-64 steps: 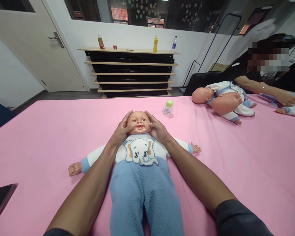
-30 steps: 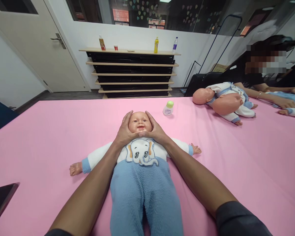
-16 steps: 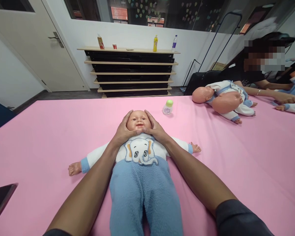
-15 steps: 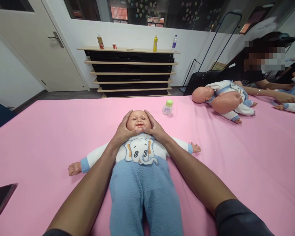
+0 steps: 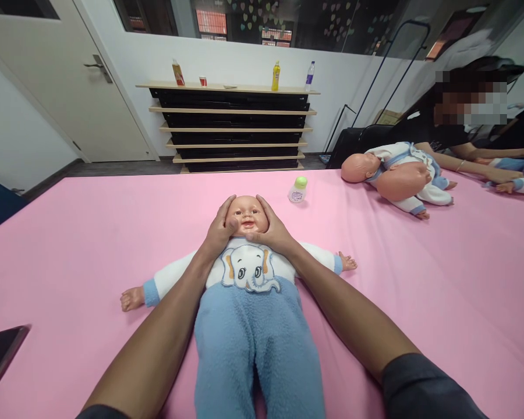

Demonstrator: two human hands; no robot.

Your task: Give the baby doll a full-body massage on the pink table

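A baby doll (image 5: 251,314) lies on its back in front of me, in a white top with an elephant on the chest and blue fleece trousers. Its arms stretch out to both sides. My left hand (image 5: 220,233) cups the left side of the doll's head, its thumb on the cheek by the mouth. On the other side my right hand (image 5: 276,231) holds the head, with the thumb along the chin. The fingers of both hands curve round the sides of the head, partly hidden behind it. Beyond my right hand stands a small bottle with a green cap (image 5: 297,191).
A pink sheet (image 5: 70,244) covers the table. At the left edge lies a dark phone-like device (image 5: 2,358). To the right are another doll (image 5: 402,174) and a person (image 5: 454,139) handling a further doll. Behind, bottles stand on a stack of boards (image 5: 231,110).
My left thumb has moved from the doll's chin up onto its cheek. The right thumb has slid a little left under the chin. At right, the person's hands and doll have shifted.
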